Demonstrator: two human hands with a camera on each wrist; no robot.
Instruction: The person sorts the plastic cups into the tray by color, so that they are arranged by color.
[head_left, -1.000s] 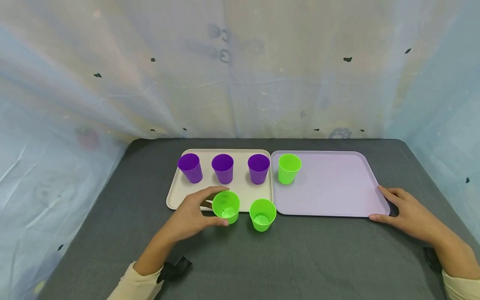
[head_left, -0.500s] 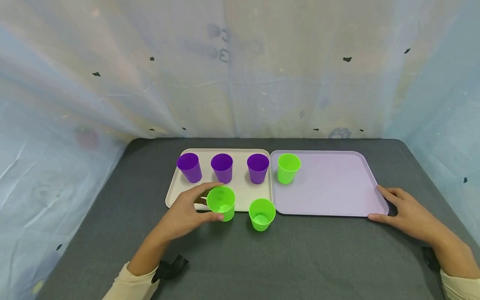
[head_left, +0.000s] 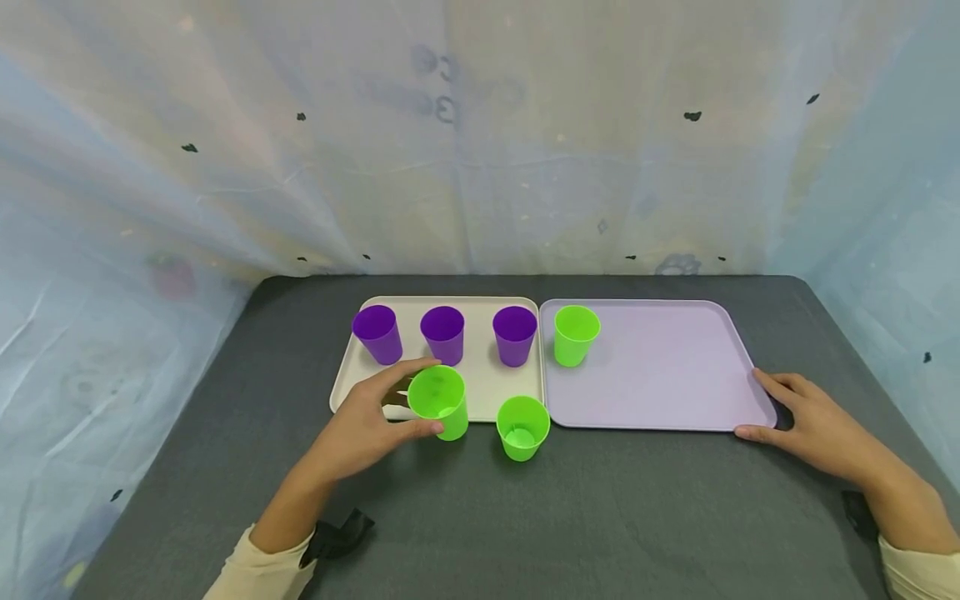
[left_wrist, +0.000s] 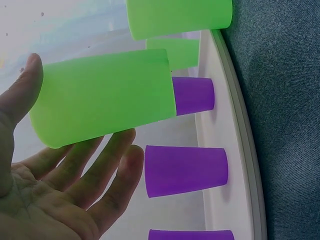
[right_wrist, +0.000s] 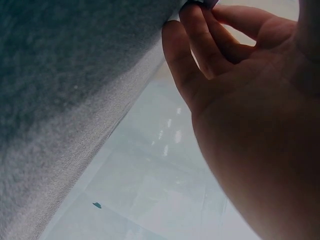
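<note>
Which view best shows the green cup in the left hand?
The left wrist view: the green cup in the left hand appears largest there, its side in plain sight. The head view shows it smaller, from above, with its open mouth; the right wrist view doesn't show it.

My left hand (head_left: 360, 429) held a green cup (head_left: 441, 404) by the near edge of a cream tray (head_left: 487, 392), on which three purple cups (head_left: 442, 336) stood in a row. A second green cup (head_left: 522, 429) stood just right of the held one. My right hand (head_left: 813, 429) gripped the near right corner of a lilac tray (head_left: 652, 367), which lay just beside the cream one on a dark grey table (head_left: 600, 517), with a third green cup (head_left: 575, 337) near its far left corner.
</note>
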